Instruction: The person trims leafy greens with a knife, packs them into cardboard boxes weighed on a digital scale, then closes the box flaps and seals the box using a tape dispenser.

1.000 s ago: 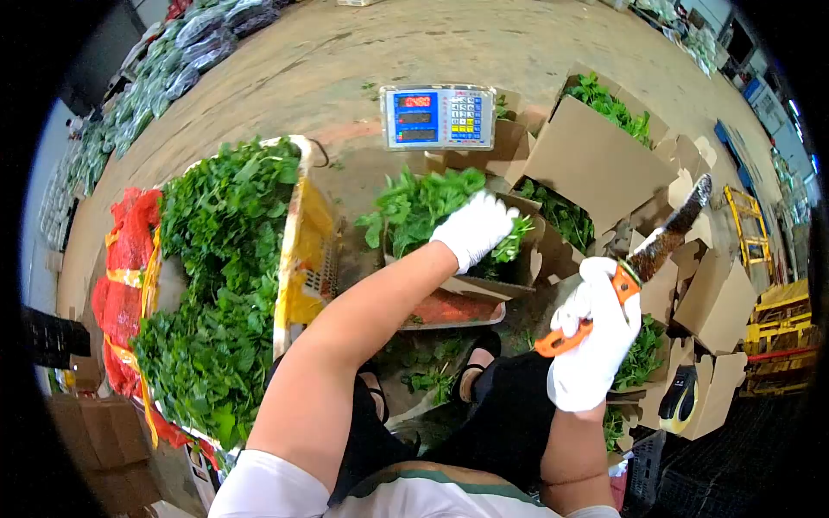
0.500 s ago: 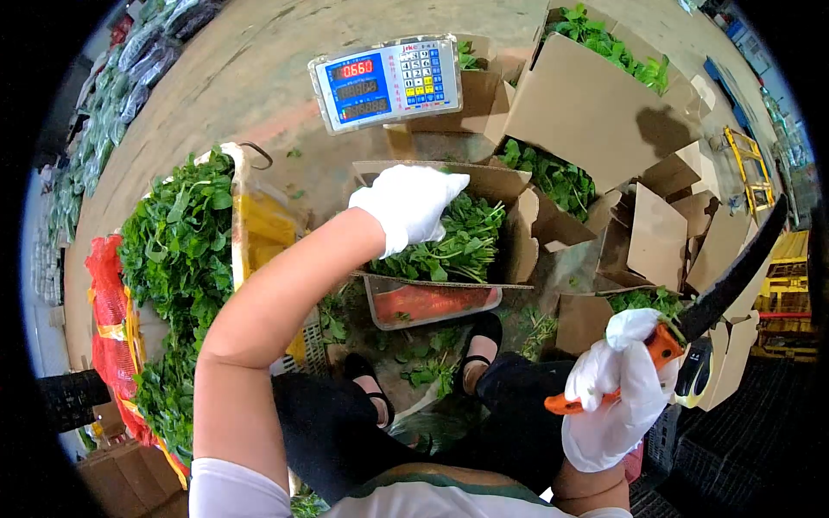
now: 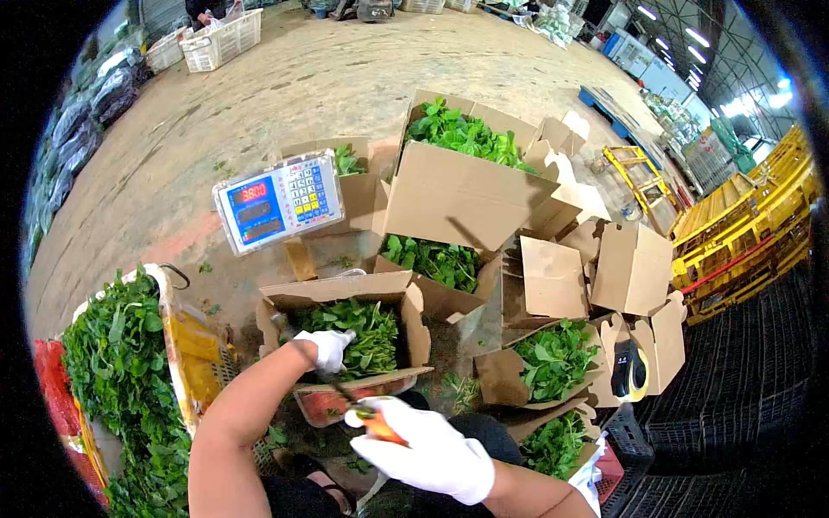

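My white-gloved left hand [image 3: 329, 349] reaches into an open cardboard box [image 3: 414, 324] and rests at the leafy greens [image 3: 373, 332]; its fingers are bunched, and what they hold, if anything, is hidden. The box sits on the red scale platform [image 3: 318, 407]. In front of the box, my gloved right hand [image 3: 423, 449] is closed around the orange handle of a knife [image 3: 378, 426]. The dark blade points up and left toward my left hand and is partly blurred. Behind the box, the scale display [image 3: 281, 200] shows red digits.
A yellow crate [image 3: 194, 350] heaped with greens stands at the left beside red net bags [image 3: 53, 388]. More cardboard boxes [image 3: 471, 203] with greens are behind and right. A tape dispenser [image 3: 630, 371] lies near black crates [image 3: 717, 397]. A person [image 3: 204, 10] is at the far upper left.
The view has swung up and right. My left hand has lowered to the greens in the box. My right hand has brought the knife inward from the right. The display digits differ.
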